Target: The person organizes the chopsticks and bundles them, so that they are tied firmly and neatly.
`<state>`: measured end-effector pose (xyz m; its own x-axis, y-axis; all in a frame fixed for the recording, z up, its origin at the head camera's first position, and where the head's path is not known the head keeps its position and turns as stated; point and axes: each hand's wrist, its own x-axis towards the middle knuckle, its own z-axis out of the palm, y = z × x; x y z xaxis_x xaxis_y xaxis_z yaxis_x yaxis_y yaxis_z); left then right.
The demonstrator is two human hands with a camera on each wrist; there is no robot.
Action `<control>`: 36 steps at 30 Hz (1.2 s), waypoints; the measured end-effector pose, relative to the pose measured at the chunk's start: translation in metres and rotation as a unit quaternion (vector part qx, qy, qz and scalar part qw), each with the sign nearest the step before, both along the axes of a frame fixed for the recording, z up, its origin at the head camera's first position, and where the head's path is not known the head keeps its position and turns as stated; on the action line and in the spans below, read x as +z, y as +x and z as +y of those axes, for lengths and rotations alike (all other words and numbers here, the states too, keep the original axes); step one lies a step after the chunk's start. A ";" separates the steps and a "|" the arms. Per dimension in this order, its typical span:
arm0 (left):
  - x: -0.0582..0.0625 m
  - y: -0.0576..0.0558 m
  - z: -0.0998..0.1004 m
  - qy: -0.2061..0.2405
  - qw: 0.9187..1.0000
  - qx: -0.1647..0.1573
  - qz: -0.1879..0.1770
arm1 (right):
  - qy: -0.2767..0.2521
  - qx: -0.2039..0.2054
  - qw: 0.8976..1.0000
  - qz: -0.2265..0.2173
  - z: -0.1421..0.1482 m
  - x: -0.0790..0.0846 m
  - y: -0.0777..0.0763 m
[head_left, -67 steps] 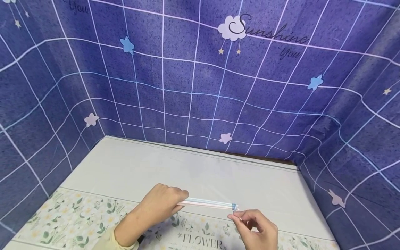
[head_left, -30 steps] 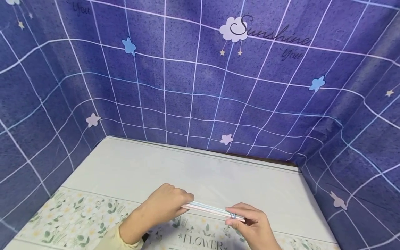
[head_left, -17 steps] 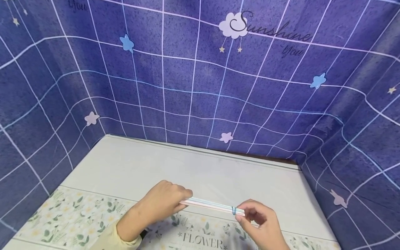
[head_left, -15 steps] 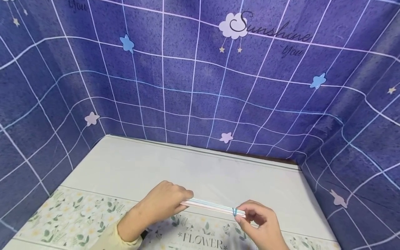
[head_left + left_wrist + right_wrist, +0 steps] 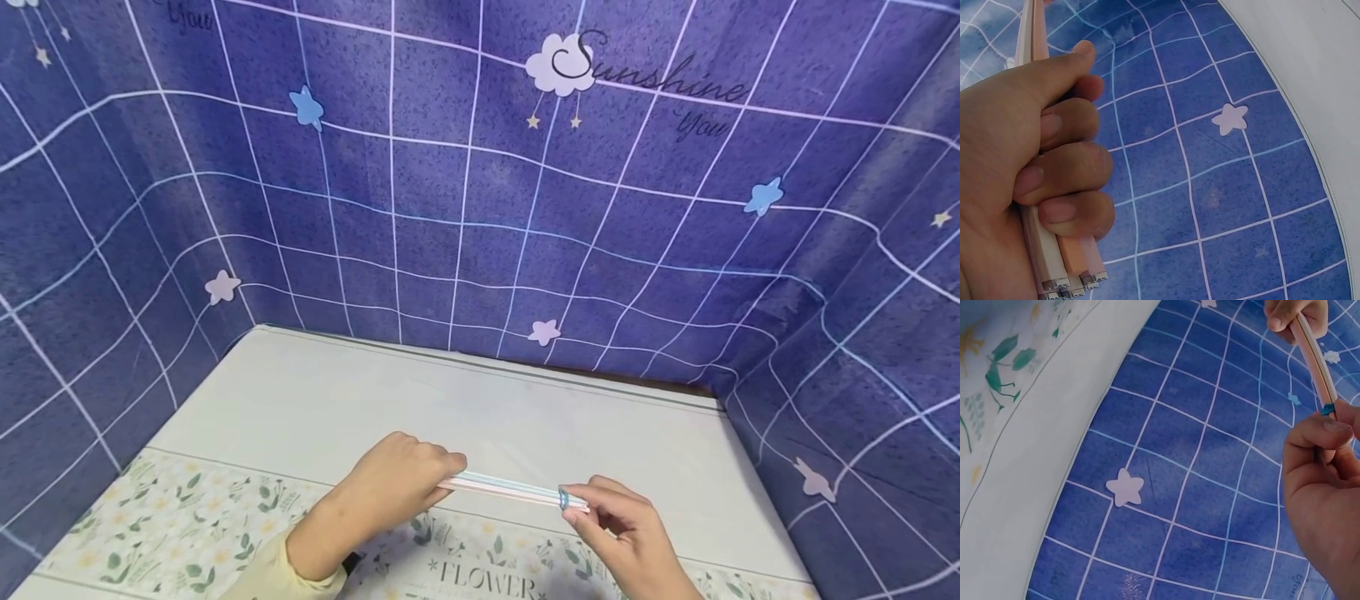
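A bundle of slim pastel sticks in white, pink and pale blue is held level above the table. My left hand grips its left part; in the left wrist view the fingers of the left hand curl round it, with the stick ends poking out below. Near the right end a blue elastic band circles the bundle. Thumb and forefinger of my right hand pinch at this band and the stick tips. In the right wrist view the right hand partly hides the tips.
Beneath the hands lies a white table with a flowered mat strip lettered FLOWER along the front. A blue-purple curtain with grid lines and stars closes off the back and both sides.
The right thumb and forefinger have shifted from the stick tips onto the blue band, which earlier lay looser and slightly askew. The left hand has kept its grip, barely moving.
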<state>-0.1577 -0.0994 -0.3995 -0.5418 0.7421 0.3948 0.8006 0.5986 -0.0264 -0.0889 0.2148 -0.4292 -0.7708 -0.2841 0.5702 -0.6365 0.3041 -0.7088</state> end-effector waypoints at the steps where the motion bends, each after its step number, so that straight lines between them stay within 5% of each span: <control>1: 0.001 0.000 0.000 -0.002 1.000 -0.001 0.000 | 0.004 0.008 1.000 0.005 -0.001 0.000 -0.001; 8: 0.000 0.004 0.009 -0.039 0.999 -0.023 0.007 | 0.034 0.109 0.993 -0.039 -0.011 -0.004 -0.007; 16: -0.007 0.002 0.005 -0.019 1.000 -0.020 -0.001 | 0.044 0.078 0.987 -0.133 -0.014 -0.004 -0.005; 27: -0.007 -0.001 0.000 -0.007 1.000 0.002 -0.026 | -0.015 -0.027 0.998 -0.064 -0.010 -0.005 -0.001; 36: -0.003 -0.002 0.000 -0.008 1.000 -0.005 -0.006 | -0.053 0.026 0.997 -0.041 -0.014 -0.005 -0.007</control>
<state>-0.1599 -0.0995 -0.4021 -0.5390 0.7533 0.3769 0.8067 0.5904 -0.0263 -0.0954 0.2006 -0.4339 -0.8021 -0.2666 0.5344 -0.5875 0.1920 -0.7861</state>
